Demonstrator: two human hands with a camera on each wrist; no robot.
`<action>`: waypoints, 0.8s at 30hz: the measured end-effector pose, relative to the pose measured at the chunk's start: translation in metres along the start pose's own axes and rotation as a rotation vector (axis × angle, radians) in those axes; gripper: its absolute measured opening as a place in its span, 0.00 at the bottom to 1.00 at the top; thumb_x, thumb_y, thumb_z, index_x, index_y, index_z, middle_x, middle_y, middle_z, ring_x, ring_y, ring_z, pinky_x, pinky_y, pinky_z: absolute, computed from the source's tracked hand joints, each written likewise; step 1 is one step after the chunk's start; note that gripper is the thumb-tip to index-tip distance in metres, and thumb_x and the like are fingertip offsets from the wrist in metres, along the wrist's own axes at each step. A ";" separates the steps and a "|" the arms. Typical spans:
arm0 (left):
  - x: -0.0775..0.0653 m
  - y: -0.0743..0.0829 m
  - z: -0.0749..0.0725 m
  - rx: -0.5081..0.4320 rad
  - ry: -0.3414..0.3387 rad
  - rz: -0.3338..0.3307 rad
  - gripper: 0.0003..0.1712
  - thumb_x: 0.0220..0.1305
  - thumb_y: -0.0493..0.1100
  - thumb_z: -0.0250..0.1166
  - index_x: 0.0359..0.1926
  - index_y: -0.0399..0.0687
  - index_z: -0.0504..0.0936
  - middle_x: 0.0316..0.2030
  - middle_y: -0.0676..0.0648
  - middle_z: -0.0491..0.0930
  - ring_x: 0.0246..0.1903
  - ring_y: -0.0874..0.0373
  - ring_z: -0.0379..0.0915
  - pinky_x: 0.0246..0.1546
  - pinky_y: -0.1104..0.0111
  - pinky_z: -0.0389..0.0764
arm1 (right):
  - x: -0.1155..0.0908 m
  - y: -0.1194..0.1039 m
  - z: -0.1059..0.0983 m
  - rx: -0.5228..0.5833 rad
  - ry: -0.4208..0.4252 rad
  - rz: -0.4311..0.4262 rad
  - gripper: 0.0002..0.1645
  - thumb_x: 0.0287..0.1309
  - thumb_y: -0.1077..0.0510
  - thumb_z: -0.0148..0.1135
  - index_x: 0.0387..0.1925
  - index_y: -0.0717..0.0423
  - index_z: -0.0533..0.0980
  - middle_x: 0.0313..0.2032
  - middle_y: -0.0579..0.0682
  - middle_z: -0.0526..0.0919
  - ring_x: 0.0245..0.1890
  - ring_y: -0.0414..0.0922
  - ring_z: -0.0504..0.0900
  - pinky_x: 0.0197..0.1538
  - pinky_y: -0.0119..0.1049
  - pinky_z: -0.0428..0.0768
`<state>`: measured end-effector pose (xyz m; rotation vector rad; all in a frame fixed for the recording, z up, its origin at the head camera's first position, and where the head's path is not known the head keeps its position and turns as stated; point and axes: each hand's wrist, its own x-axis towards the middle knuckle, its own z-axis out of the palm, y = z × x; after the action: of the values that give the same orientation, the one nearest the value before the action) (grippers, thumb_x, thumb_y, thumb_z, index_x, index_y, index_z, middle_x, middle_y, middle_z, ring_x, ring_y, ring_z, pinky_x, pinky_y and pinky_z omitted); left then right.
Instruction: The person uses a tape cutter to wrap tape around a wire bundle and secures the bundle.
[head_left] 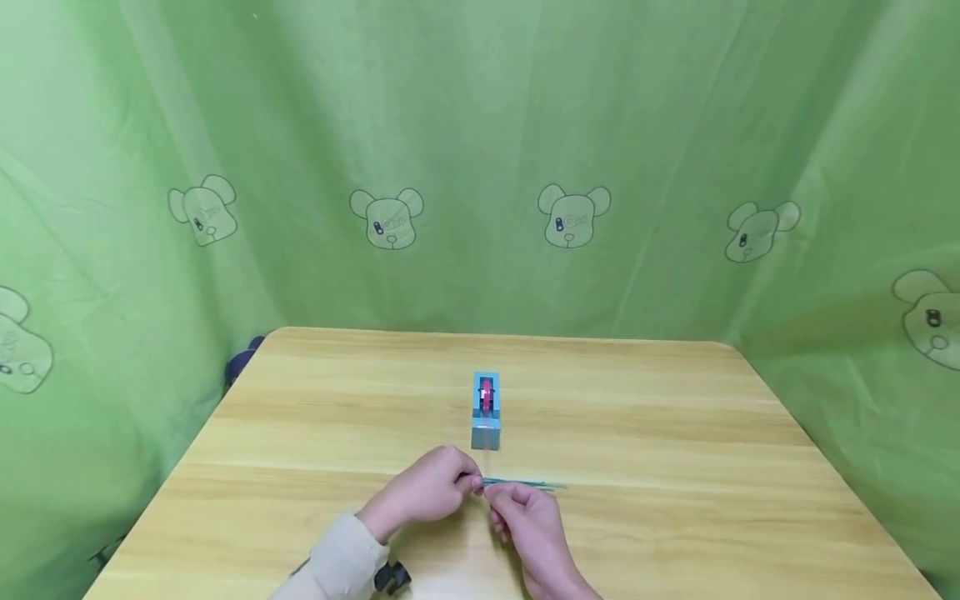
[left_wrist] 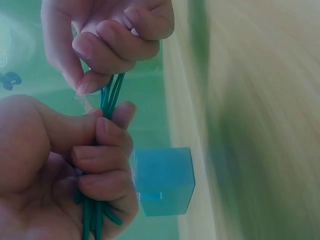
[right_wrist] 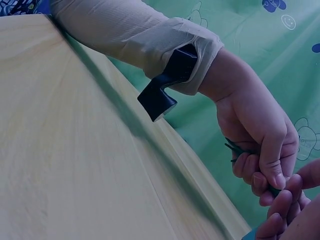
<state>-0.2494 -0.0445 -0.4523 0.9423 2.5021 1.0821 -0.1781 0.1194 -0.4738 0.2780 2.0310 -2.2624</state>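
My left hand [head_left: 431, 487] grips a bundle of thin green wire-like strands [head_left: 536, 484]; in the left wrist view loose strand ends [left_wrist: 92, 220] stick out below its curled fingers. A light blue tape dispenser [head_left: 486, 435] with a pink-cored roll [head_left: 486, 397] stands just beyond the hands. From it a strip of clear tape [head_left: 487, 462] runs down to the bundle. My right hand [head_left: 534, 525] meets the left at the strands, thumb and forefinger pinched together at the tape's end. The other ends of the strands reach out to the right behind its fingers.
All of this is over a light wooden table [head_left: 675, 433]. Green curtains [head_left: 480, 125] printed with bear heads hang around it. A black wrist mount [head_left: 392, 577] is attached at the left sleeve [head_left: 341, 554]. Something dark purple [head_left: 240, 362] shows past the table's left back corner.
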 end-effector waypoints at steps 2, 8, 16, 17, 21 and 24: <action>-0.001 0.001 0.000 0.013 0.006 0.000 0.13 0.69 0.33 0.58 0.29 0.43 0.85 0.18 0.55 0.73 0.14 0.67 0.60 0.19 0.74 0.66 | -0.001 0.001 0.001 -0.004 0.009 -0.006 0.15 0.64 0.57 0.64 0.39 0.69 0.81 0.23 0.47 0.77 0.24 0.39 0.73 0.27 0.29 0.72; -0.001 0.003 0.002 0.072 0.027 0.025 0.12 0.70 0.34 0.59 0.30 0.43 0.86 0.20 0.53 0.77 0.15 0.67 0.61 0.21 0.74 0.69 | -0.001 0.003 0.001 -0.002 0.045 -0.028 0.15 0.63 0.59 0.65 0.41 0.70 0.81 0.24 0.48 0.78 0.23 0.39 0.73 0.26 0.28 0.72; -0.001 0.011 0.005 0.111 0.039 0.033 0.11 0.70 0.35 0.59 0.31 0.44 0.86 0.24 0.52 0.80 0.17 0.67 0.63 0.24 0.74 0.72 | -0.003 0.003 0.001 -0.009 0.096 -0.058 0.12 0.61 0.62 0.65 0.40 0.70 0.82 0.24 0.48 0.80 0.22 0.36 0.72 0.24 0.26 0.70; -0.001 0.012 0.005 0.112 0.041 0.035 0.11 0.70 0.35 0.59 0.31 0.44 0.86 0.24 0.52 0.80 0.17 0.67 0.63 0.24 0.74 0.72 | -0.003 0.003 0.001 -0.016 0.104 -0.065 0.12 0.61 0.62 0.65 0.40 0.70 0.82 0.25 0.49 0.81 0.23 0.37 0.73 0.25 0.27 0.72; -0.002 0.014 0.005 0.117 0.051 0.042 0.12 0.70 0.36 0.59 0.31 0.46 0.85 0.26 0.53 0.81 0.19 0.67 0.65 0.28 0.74 0.74 | -0.005 0.003 0.003 -0.041 0.141 -0.113 0.11 0.59 0.62 0.68 0.39 0.68 0.82 0.33 0.53 0.86 0.29 0.40 0.78 0.32 0.28 0.77; -0.002 0.014 0.005 0.122 0.058 0.049 0.12 0.70 0.36 0.59 0.30 0.47 0.85 0.26 0.53 0.81 0.20 0.67 0.66 0.29 0.74 0.74 | -0.005 0.004 0.004 -0.061 0.168 -0.149 0.10 0.58 0.62 0.69 0.37 0.67 0.83 0.34 0.56 0.87 0.31 0.42 0.80 0.36 0.29 0.78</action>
<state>-0.2393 -0.0361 -0.4453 1.0241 2.6314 0.9939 -0.1726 0.1150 -0.4765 0.3340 2.2704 -2.3289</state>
